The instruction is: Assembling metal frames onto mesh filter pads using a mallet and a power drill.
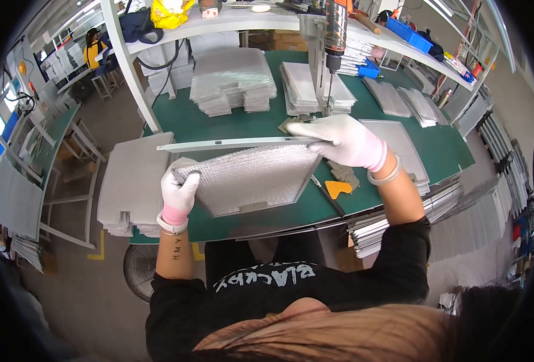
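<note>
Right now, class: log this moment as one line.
left hand: grips mesh filter panel | right hand: holds metal strip | surface: green table

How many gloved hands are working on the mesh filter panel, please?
2: the left hand grips the mesh filter panel at its left corner; the right hand presses the metal frame strip along its top edge.

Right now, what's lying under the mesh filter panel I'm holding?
Under the mesh filter panel shows the green table mat, with a flat grey sheet sticking out at its near edge. Whatever lies directly beneath the panel is covered.
</note>
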`<move>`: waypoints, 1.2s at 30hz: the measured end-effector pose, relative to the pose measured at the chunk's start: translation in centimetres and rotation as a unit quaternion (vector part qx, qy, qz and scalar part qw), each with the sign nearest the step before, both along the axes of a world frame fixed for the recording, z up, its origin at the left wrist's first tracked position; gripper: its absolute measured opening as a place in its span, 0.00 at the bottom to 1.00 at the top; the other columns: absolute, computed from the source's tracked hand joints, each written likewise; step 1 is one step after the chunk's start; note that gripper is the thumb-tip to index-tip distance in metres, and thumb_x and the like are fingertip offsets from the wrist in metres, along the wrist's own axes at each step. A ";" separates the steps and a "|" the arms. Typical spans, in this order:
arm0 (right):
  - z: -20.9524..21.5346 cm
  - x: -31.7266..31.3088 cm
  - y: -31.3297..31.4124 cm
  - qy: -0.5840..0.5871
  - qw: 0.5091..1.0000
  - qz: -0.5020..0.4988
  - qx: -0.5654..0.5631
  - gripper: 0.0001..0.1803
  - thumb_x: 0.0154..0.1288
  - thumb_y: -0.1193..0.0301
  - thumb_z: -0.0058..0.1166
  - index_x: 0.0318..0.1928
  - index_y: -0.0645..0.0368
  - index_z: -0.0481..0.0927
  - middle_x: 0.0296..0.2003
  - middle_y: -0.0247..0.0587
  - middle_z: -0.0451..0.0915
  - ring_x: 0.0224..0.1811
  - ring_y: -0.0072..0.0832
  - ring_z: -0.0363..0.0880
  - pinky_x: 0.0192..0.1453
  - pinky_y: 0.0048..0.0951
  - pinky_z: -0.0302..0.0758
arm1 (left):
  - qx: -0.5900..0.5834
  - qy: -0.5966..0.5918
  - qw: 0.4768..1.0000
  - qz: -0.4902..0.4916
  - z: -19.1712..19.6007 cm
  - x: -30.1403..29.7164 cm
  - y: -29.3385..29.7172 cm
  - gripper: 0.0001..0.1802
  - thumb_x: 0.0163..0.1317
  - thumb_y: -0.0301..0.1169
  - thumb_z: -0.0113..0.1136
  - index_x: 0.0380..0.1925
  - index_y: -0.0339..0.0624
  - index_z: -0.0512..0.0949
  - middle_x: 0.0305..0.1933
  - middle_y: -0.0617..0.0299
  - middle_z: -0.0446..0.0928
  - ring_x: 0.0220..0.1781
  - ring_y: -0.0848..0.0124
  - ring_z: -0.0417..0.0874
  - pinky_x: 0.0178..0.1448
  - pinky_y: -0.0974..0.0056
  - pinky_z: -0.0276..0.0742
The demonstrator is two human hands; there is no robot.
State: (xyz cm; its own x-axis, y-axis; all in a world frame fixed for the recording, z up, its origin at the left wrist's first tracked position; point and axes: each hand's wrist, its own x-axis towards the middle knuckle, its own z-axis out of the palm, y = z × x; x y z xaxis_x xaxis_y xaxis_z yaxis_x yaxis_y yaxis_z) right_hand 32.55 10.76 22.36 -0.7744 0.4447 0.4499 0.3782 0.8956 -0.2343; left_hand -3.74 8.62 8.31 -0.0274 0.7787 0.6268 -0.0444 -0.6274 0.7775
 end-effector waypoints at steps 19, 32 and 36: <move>1.0 -7.7 0.4 -0.056 0.989 0.134 -0.039 0.30 0.57 0.80 0.58 0.63 0.53 0.76 0.31 0.46 0.77 0.35 0.44 0.79 0.41 0.41 0.76 | 0.108 -0.238 0.959 0.106 2.6 4.0 -1.0 0.36 0.51 0.13 0.68 0.61 0.38 0.67 0.55 0.57 0.75 0.41 0.78 0.76 0.44 0.75 0.75; 1.4 -8.3 0.7 -0.087 0.994 0.066 -0.013 0.29 0.58 0.79 0.55 0.63 0.56 0.76 0.29 0.48 0.74 0.33 0.46 0.77 0.40 0.41 0.75 | 0.187 0.000 0.918 0.348 0.5 2.8 1.7 0.20 0.58 0.25 0.69 0.51 0.34 0.80 0.46 0.56 0.84 0.32 0.76 0.77 0.38 0.72 0.75; 1.6 -8.6 0.8 -0.074 0.994 0.084 0.002 0.28 0.57 0.80 0.56 0.61 0.57 0.77 0.29 0.48 0.74 0.33 0.46 0.77 0.40 0.41 0.75 | 0.180 -0.009 0.932 0.315 -0.7 1.9 2.0 0.17 0.60 0.20 0.64 0.50 0.32 0.79 0.44 0.55 0.83 0.37 0.74 0.81 0.44 0.70 0.78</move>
State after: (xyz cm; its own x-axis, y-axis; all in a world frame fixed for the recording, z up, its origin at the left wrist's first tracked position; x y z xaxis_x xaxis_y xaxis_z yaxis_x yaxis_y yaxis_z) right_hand 23.94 11.53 23.97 -0.8958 0.3019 0.3260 0.2532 0.9498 -0.1838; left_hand -1.85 10.66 7.63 -0.4203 0.3431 0.8400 0.4110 -0.7534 0.5133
